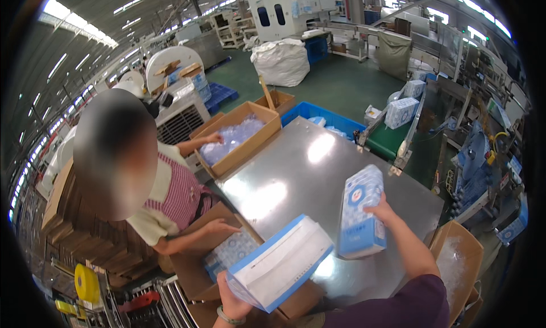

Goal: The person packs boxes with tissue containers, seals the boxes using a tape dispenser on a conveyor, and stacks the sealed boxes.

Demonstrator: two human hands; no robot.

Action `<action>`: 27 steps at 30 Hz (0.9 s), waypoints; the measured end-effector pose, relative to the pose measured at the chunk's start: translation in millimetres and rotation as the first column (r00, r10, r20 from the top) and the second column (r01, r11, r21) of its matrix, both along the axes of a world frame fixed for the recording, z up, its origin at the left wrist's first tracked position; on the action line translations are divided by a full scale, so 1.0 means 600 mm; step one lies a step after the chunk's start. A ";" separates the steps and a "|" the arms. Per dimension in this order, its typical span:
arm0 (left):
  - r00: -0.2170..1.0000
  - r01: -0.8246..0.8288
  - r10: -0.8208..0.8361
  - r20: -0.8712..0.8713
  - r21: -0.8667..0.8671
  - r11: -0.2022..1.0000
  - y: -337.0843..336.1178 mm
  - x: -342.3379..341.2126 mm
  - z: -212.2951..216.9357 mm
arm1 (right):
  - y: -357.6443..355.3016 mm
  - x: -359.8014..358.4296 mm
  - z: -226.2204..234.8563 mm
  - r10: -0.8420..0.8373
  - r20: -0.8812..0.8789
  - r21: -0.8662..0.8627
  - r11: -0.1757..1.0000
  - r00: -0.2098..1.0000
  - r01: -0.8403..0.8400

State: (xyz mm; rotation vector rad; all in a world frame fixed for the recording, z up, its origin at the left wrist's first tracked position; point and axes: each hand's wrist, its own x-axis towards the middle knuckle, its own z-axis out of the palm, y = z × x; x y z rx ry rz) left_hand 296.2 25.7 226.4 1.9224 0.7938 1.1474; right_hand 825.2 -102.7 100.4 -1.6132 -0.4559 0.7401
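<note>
- Gripping from below, the left hand (230, 298) is closed on the lower end of a blue-and-white pack (280, 270), held tilted at the near edge of the steel surface (301, 174), over an open carton (199, 260).
- Wrapped around the back of a second pack (361, 211), the right hand (382, 209) holds it upright just above the surface.
- Beside the carton, a co-worker's hand (219, 227) rests on the packs inside it.
- Farther off, another open box (239, 137) sits at the surface's far-left edge.
- Beyond, a conveyor (392, 135) carries more packs (402, 112).
</note>
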 end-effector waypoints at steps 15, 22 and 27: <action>0.077 0.190 -0.485 -0.871 -0.464 0.865 -0.139 -0.130 -0.328 | 0.071 -0.585 0.169 0.684 0.686 -0.274 0.559 0.249 -0.782; -0.015 0.228 -0.655 -0.755 -0.640 0.733 -0.171 -0.172 -0.454 | 0.121 -0.733 -0.171 0.712 0.394 -0.774 -0.083 -0.581 -0.627; 0.151 0.097 -0.872 -0.466 -0.870 0.483 -0.202 -0.253 -0.488 | 0.097 -0.777 -0.415 0.810 0.126 -0.949 -0.070 -0.572 -0.308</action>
